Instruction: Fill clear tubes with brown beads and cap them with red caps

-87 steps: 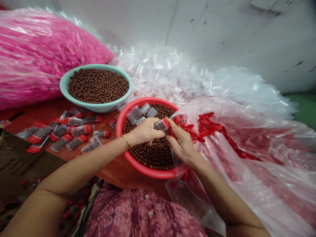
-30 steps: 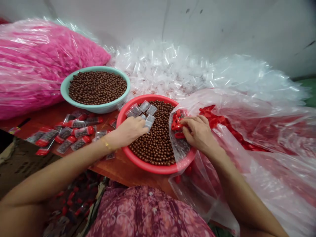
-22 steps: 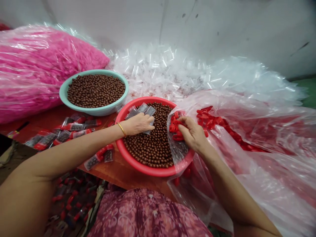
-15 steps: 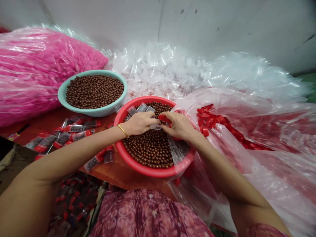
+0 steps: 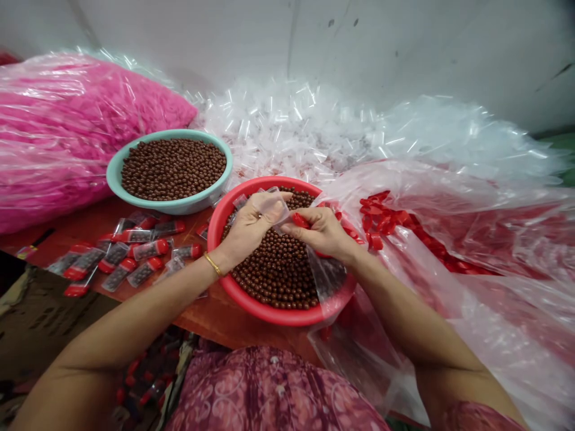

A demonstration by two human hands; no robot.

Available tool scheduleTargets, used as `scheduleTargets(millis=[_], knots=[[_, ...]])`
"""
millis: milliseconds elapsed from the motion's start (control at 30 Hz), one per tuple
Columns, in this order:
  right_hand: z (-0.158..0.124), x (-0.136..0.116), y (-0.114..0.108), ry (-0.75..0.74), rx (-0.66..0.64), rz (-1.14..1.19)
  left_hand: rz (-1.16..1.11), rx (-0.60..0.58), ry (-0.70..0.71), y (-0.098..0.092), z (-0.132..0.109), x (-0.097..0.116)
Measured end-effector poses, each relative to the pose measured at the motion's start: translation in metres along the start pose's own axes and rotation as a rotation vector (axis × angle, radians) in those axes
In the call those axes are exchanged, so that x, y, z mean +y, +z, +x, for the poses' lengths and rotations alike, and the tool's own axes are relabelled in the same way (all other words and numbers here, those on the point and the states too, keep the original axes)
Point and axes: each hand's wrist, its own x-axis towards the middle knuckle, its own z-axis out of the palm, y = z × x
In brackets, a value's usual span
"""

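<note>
Above the red basin (image 5: 274, 316), my left hand (image 5: 245, 233) is closed around a clear plastic container (image 5: 274, 206). My right hand (image 5: 327, 232) pinches a red cap (image 5: 300, 220) between thumb and fingers, close beside the container's lower right end. Whether cap and container touch, I cannot tell. Brown round beads (image 5: 285, 269) fill much of the basin, and a few clear containers (image 5: 240, 201) lie on them behind my left hand. Loose red caps (image 5: 348, 227) sit at the basin's right side, next to my right wrist.
A pale green basin (image 5: 168, 206) of similar beads stands at the left, by a bag of pink pieces (image 5: 90, 114). Several filled, red-capped containers (image 5: 150, 248) lie on the table. Clear containers (image 5: 291, 126) are heaped behind; a plastic bag (image 5: 449, 197) with red caps spreads right.
My left hand has turned and lifted the clear container, which now shows over its fingers. My right hand keeps the red cap, its fingers closed in tighter. The left forearm has swung lower.
</note>
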Motion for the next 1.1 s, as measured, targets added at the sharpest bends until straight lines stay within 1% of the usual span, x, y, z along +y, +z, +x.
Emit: scheduleTargets(millis=[100, 133, 167, 200, 233, 267, 333, 400, 433, 500, 533, 567, 633, 733, 833, 933, 967, 1033, 1100], knots=[[0.0, 0.003, -0.009, 0.007, -0.02, -0.272, -0.043, 0.213, 0.053, -0.022, 0.001, 0.013], [0.003, 0.005, -0.013, 0.028, -0.02, -0.353, -0.027, 0.255, 0.071, -0.031, 0.002, 0.017], [0.008, 0.007, -0.017, 0.052, -0.011, -0.411, 0.025, 0.254, 0.078, -0.039, 0.002, 0.022], [0.014, 0.009, -0.022, 0.079, 0.013, -0.446, 0.12, 0.2, 0.066, -0.045, 0.001, 0.025], [0.021, 0.01, -0.025, 0.102, 0.058, -0.466, 0.254, 0.099, 0.033, -0.048, 0.0, 0.026], [0.028, 0.011, -0.028, 0.118, 0.123, -0.477, 0.414, -0.038, -0.013, -0.048, -0.002, 0.025], [0.039, 0.01, -0.03, 0.141, 0.253, -0.457, 0.741, -0.323, -0.086, -0.042, -0.008, 0.02], [0.039, 0.009, -0.029, 0.169, 0.31, -0.312, 0.991, -0.569, -0.08, -0.029, -0.014, 0.01], [0.035, 0.007, -0.027, 0.188, 0.31, -0.199, 1.069, -0.67, -0.041, -0.023, -0.017, 0.005], [0.021, 0.005, -0.023, 0.239, 0.298, 0.025, 1.135, -0.829, 0.057, -0.009, -0.019, -0.006], [0.013, 0.003, -0.021, 0.271, 0.299, 0.109, 1.132, -0.879, 0.078, -0.002, -0.018, -0.011], [0.004, 0.002, -0.02, 0.302, 0.302, 0.171, 1.114, -0.903, 0.075, 0.005, -0.015, -0.016], [-0.012, 0.0, -0.02, 0.354, 0.317, 0.267, 1.055, -0.879, 0.013, 0.021, -0.006, -0.025], [-0.028, -0.003, -0.022, 0.381, 0.353, 0.407, 0.968, -0.797, -0.074, 0.044, 0.009, -0.038], [-0.034, -0.005, -0.025, 0.373, 0.398, 0.484, 0.877, -0.726, -0.136, 0.057, 0.023, -0.046], [-0.035, -0.004, -0.026, 0.375, 0.416, 0.488, 0.754, -0.673, -0.191, 0.054, 0.032, -0.046], [-0.035, -0.003, -0.026, 0.377, 0.411, 0.49, 0.663, -0.655, -0.222, 0.05, 0.032, -0.045], [-0.035, 0.0, -0.024, 0.384, 0.403, 0.498, 0.372, -0.596, -0.3, 0.04, 0.032, -0.041], [-0.034, 0.003, -0.022, 0.402, 0.401, 0.505, 0.049, -0.5, -0.352, 0.03, 0.027, -0.037]])
